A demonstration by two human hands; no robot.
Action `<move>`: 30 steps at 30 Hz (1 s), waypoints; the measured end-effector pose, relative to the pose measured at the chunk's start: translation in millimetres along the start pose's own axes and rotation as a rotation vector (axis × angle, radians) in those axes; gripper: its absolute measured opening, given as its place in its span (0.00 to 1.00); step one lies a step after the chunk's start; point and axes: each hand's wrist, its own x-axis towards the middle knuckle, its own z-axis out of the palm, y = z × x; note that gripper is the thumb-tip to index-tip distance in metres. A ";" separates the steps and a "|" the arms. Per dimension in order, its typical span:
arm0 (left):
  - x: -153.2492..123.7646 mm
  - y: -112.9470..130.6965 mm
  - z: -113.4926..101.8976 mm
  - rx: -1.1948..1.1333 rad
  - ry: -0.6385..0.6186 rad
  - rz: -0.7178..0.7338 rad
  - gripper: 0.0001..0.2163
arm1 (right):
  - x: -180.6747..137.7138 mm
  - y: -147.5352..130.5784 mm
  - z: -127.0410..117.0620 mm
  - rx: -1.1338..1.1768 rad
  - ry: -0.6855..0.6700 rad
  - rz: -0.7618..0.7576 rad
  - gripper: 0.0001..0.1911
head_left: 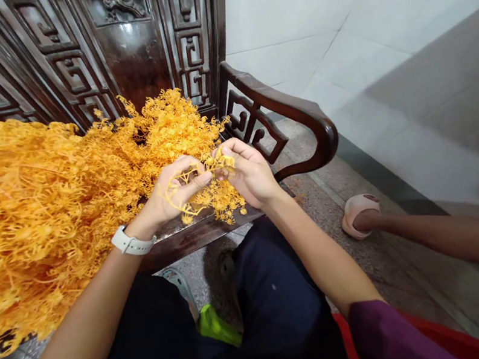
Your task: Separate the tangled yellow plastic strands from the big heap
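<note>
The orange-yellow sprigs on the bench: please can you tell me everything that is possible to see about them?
The orange-yellow sprigs form a large, dense heap of thin, many-forked stems with small curled tips; whether they are plastic or dried plant cannot be told. The heap lies on the seat of a dark carved wooden bench, leans against its back, droops past the seat's front edge and runs out of view on the left. At its right end, the left hand and right hand hold a few stems between their fingers.

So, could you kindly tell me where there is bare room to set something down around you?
Bare terrazzo floor shows between the carved bench's armrest and a co-worker's leg, and also below that leg beside a red rim. It is crowded on the bench seat, where orange sprigs heap around the left hand and right hand.
</note>
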 end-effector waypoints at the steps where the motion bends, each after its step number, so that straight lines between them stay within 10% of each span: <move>1: -0.4 0.4 0.4 -0.012 -0.001 0.000 0.16 | 0.1 0.1 -0.4 -0.017 0.003 -0.012 0.16; 15: -5.1 8.8 9.0 0.188 0.286 0.035 0.20 | 11.5 8.3 -26.9 0.071 0.107 0.096 0.14; 22: -16.5 15.4 20.4 0.219 0.197 0.074 0.16 | 16.5 12.1 -30.4 0.059 0.251 0.082 0.12; 30: -26.9 9.9 38.8 0.829 0.114 0.355 0.15 | 22.5 15.5 -27.7 0.098 0.389 0.089 0.07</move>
